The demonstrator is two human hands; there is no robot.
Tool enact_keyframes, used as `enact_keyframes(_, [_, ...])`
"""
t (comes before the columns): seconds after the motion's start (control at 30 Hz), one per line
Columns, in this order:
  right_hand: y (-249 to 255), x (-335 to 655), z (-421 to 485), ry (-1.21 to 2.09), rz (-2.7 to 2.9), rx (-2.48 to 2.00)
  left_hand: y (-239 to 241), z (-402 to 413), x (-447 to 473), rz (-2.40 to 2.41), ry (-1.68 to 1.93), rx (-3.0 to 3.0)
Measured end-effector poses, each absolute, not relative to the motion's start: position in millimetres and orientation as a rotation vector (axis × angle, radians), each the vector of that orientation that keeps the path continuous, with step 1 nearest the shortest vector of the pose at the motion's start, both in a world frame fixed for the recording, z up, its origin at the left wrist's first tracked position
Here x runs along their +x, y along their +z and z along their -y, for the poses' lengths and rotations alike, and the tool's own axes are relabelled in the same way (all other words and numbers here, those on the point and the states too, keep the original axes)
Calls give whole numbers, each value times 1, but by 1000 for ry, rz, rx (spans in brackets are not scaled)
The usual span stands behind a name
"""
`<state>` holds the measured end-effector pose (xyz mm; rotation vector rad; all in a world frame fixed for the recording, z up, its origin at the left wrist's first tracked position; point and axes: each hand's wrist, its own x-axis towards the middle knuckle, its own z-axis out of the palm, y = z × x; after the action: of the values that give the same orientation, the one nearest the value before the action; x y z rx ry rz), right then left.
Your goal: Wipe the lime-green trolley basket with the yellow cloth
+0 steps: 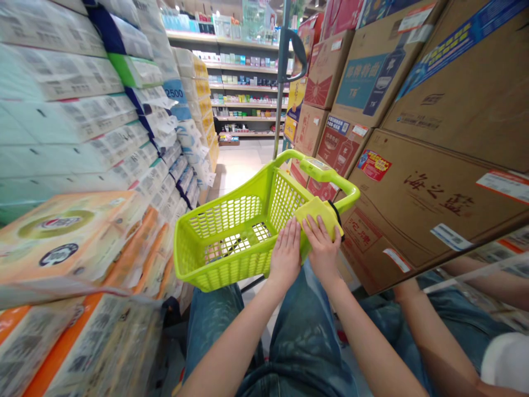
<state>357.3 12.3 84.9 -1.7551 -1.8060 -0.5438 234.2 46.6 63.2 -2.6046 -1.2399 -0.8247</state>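
A lime-green plastic shopping basket [223, 275] with lattice sides and a looped handle stands tilted before my knees, with nothing visible inside. My left hand [287, 245] lies over its near rim, fingers straight and side by side, touching the plastic. Just right of it, my right hand [320, 240] presses a folded yellow cloth [309, 208] against the basket's near right corner. The fingers of that hand are bent over the cloth and its thumb is at the cloth's right edge. A black band shows beside the cloth.
Cardboard cartons [446, 198] are stacked high on my right, and wrapped tissue packs [115, 138] on my left. A grey pole [285, 33] rises behind the basket. Goods fill shelves [248, 88] beyond the aisle floor [239, 160]. Arms and jeans appear at lower right, apparently reflected.
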Motion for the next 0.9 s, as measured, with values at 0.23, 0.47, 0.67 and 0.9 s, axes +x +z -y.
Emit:
enact_keyframes(0.23, [121, 419, -33, -598, 1500, -1917, 67, -45, 234, 1234, -851, -2624])
enact_keyframes(0.47, [116, 380, -37, -557, 1489, -1939, 64, -46, 235, 1245, -844, -2621])
enact_keyframes(0.67, [91, 346, -14, -489, 1782, -1769, 63, -46, 236, 1246, -857, -2595])
enact_keyframes(0.9, [126, 420, -31, -494, 1544, -1846, 65, -46, 234, 1234, -803, -2613])
